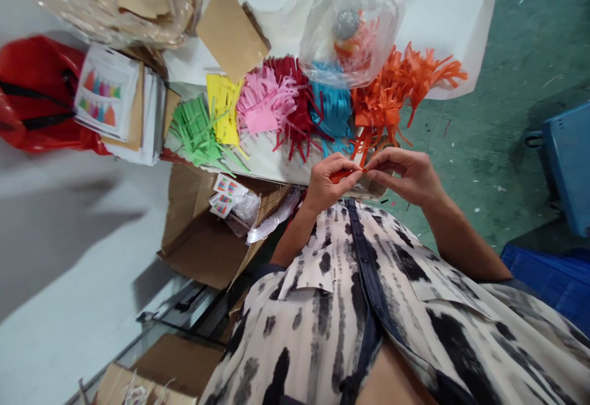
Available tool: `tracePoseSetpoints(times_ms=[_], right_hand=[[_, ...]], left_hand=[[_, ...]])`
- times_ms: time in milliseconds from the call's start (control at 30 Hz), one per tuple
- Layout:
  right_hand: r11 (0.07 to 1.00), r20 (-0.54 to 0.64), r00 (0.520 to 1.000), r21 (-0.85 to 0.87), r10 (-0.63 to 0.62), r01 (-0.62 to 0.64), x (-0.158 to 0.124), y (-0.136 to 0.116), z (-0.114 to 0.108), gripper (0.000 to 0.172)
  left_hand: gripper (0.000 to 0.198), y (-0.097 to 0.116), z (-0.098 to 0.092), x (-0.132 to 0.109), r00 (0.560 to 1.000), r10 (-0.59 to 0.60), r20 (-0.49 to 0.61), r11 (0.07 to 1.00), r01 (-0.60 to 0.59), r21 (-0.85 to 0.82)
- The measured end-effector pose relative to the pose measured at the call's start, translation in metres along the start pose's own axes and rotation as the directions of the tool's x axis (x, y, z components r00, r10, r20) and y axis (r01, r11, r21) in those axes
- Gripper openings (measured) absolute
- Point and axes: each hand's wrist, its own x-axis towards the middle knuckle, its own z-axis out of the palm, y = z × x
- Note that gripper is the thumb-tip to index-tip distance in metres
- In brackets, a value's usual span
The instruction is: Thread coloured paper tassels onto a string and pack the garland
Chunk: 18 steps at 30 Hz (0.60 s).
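Observation:
Close to my chest, my left hand [326,182] grips a small orange-red fringed paper piece [340,176], folded or rolled in its fingers. The fingertips of my right hand [405,174] pinch the same paper at its end, so both hands meet on it. Just beyond them lies a pile of orange fringed paper [380,107]. Leftward along the table edge come blue [330,110], dark red [302,119], pink [267,101], yellow [224,113] and green [196,131] fringed paper bunches. The exact shape of the held piece is partly hidden by my fingers.
A clear plastic bag [354,30] with a silvery ball and orange paper sits behind the bunches. Printed cards [108,91] are stacked beside a red bag [32,98]. An opened cardboard box [198,245] stands below the table edge at left. Blue bins [569,165] are at right.

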Motion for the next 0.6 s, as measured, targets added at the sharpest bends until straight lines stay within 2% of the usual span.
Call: tracePoseSetpoints(times_ms=[200,367,500,600], right_hand=[[0.989,0.015,0.998,0.131,0.067,-0.068,-0.001,0.004,0.000,0.032],[0.978,0.010,0.995,0.186,0.094,-0.095,-0.004,0.007,0.002,0.034],[0.993,-0.025,0.998,0.108,0.049,-0.046,-0.008,0.007,0.003,0.031],[0.998,-0.064,0.998,-0.057,-0.027,0.023,-0.011,0.004,0.005,0.023]], left_hand=[[0.020,0.003,-0.004,0.004,0.999,0.022,0.032,1.000,-0.021,-0.023],[0.015,0.003,-0.003,0.006,0.995,0.079,0.054,0.996,-0.081,0.044],[0.007,0.003,-0.001,0.008,0.982,0.179,0.057,0.978,-0.184,0.098],[0.007,0.001,0.001,0.007,0.981,0.189,0.042,0.975,-0.193,0.113]])
